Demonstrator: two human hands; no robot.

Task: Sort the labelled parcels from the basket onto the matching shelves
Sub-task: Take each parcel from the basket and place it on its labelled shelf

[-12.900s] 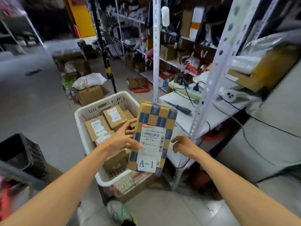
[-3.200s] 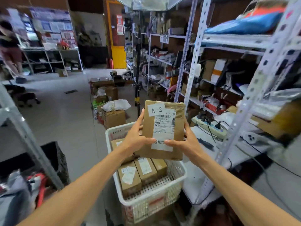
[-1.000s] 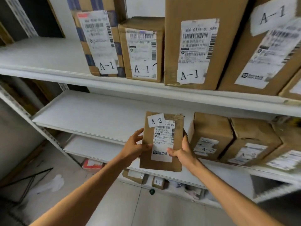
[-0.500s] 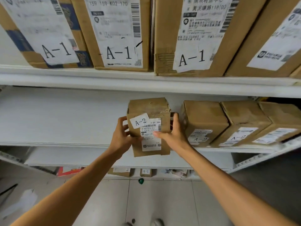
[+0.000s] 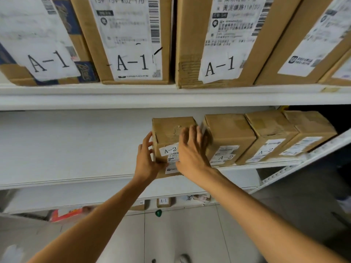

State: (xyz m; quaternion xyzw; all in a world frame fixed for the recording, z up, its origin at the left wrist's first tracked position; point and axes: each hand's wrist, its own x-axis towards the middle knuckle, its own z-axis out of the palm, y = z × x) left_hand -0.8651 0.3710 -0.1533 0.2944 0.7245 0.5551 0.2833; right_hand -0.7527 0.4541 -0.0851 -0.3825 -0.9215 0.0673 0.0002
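A brown parcel labelled A-2 [image 5: 171, 130] sits on the white middle shelf [image 5: 76, 149], at the left end of a row of three other A-2 parcels [image 5: 228, 133]. My left hand [image 5: 147, 160] holds its left front corner, fingers up the side and thumb across the lower front. My right hand [image 5: 190, 152] lies with straight, spread fingers against the parcel's front right, covering part of the label. The basket is out of view.
Large A-1 boxes [image 5: 133, 44] fill the upper shelf [image 5: 171, 97] just above. The middle shelf is bare to the left of the parcel. Under the lowest shelf lie small A-1 parcels [image 5: 163, 201], a red item [image 5: 66, 214] and a green object [image 5: 158, 213] on the tiled floor.
The A-2 parcel went from being held in front of the shelf to resting on it beside the other A-2 parcels. My right hand let go of its side and now lies flat on its front.
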